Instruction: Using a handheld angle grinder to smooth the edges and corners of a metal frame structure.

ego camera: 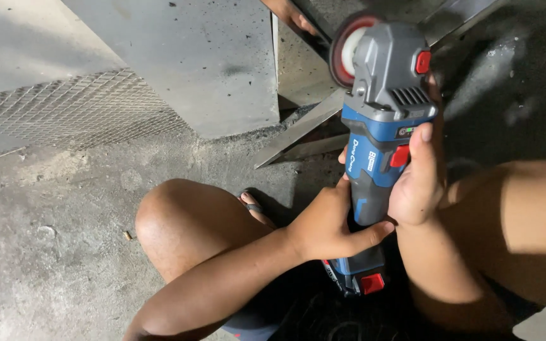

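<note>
Grinder [374, 145] work is in hand, seen from the single head view: a cordless angle grinder with a blue and grey plastic body and red buttons is held over a concrete floor [52, 252], its round disc [347, 50] pointed away from the person and raised just above a long strip of metal [298, 136]. The tool is gripped at its waist by both hands. The left hand [327, 224] is wrapped around the lower body from the left, thumb stretched across the underside toward the battery end [364, 281]; its fingers are clamped on the housing. The right hand [421, 180] is closed on the right flank, thumb laid upward beside the red slide switch [400, 156]. Whether the disc is turning cannot be told. By the look of it, the tool is being readied or steadied rather than pressed into a cut, and a firm two-handed hold with the disc lowered square to the metal would be called for next.

The strip of metal is flat, narrow and dull grey, with a pointed near end lying on the floor. The floor is rough, dusty and speckled with dark grit. A smooth grey slab [184, 57] is seen at upper left, with a sheet of fine diamond mesh [77, 110] beside it. A bare knee [175, 218] is bent under the left forearm. At the top edge, another person's hand [289, 12] is partly seen near the strip.
</note>
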